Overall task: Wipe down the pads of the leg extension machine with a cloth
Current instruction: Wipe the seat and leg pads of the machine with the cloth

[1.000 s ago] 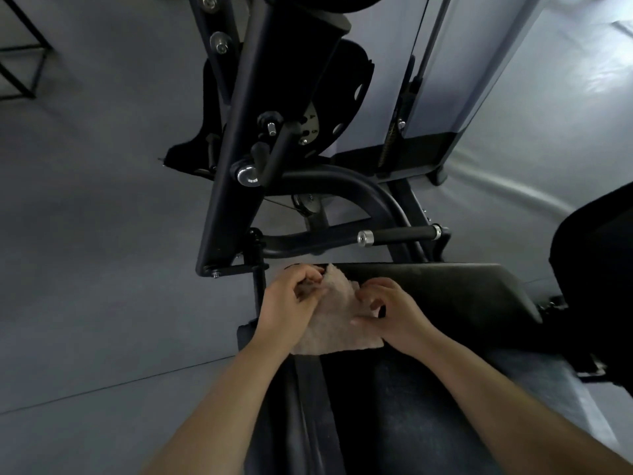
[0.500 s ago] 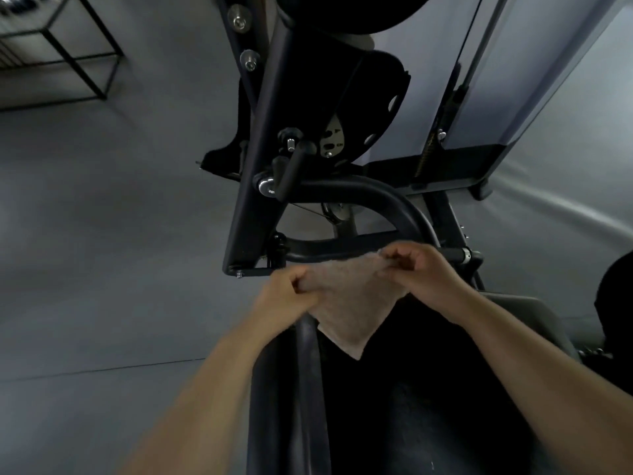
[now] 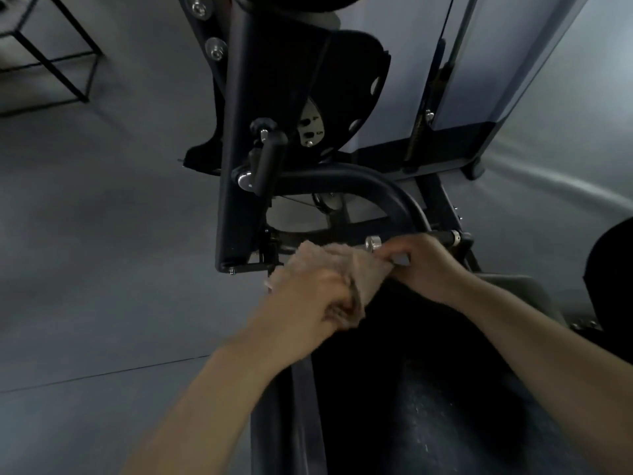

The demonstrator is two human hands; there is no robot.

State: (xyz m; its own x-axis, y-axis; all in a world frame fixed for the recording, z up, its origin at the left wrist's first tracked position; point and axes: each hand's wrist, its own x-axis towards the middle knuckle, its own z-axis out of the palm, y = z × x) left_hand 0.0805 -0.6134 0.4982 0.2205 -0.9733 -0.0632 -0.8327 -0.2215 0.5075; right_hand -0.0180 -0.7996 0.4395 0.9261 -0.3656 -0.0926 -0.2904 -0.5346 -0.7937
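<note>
A beige cloth (image 3: 356, 265) is bunched between both hands above the front end of the black seat pad (image 3: 428, 389) of the leg extension machine. My left hand (image 3: 308, 303) grips the cloth's left and lower part in a fist. My right hand (image 3: 424, 262) pinches the cloth's right edge, just below a chrome-tipped handle bar (image 3: 373, 242). The cloth hides the pad's front edge. A second black pad (image 3: 613, 279) shows at the right edge of the view.
The machine's black upright arm (image 3: 239, 166) and curved frame tube (image 3: 376, 186) stand right behind the hands. A grey weight-stack shroud (image 3: 507, 63) rises at the back right. A black wire rack (image 3: 51, 60) sits on the grey floor (image 3: 102, 269) at the far left.
The cloth was lifted off the seat pad, stretched out between the two hands, and is now gathered into a bunch. My left hand has closed over more of it.
</note>
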